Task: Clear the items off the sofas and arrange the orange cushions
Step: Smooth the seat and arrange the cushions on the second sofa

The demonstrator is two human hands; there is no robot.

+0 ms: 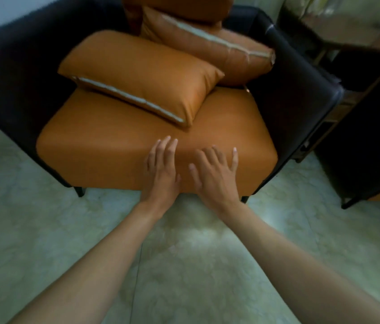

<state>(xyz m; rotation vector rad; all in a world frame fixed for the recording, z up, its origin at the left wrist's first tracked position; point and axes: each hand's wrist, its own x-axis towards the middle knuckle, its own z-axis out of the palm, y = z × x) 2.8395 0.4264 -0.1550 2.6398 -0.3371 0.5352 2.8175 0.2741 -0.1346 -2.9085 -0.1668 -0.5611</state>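
Note:
A black armchair sofa (296, 90) with an orange seat cushion (105, 150) fills the upper half of the head view. Two loose orange cushions lie on the seat: the nearer cushion (142, 73) flat at the left, the farther cushion (210, 52) partly tucked behind it toward the right arm. An orange back cushion (179, 5) stands at the rear. My left hand (161, 171) and my right hand (214, 176) hover side by side over the seat's front edge, fingers spread, holding nothing.
Pale marbled floor tiles (44, 230) stretch in front of the sofa. A wooden table (347, 38) stands at the back right. A second dark sofa (371, 148) with an orange seat sits at the right edge.

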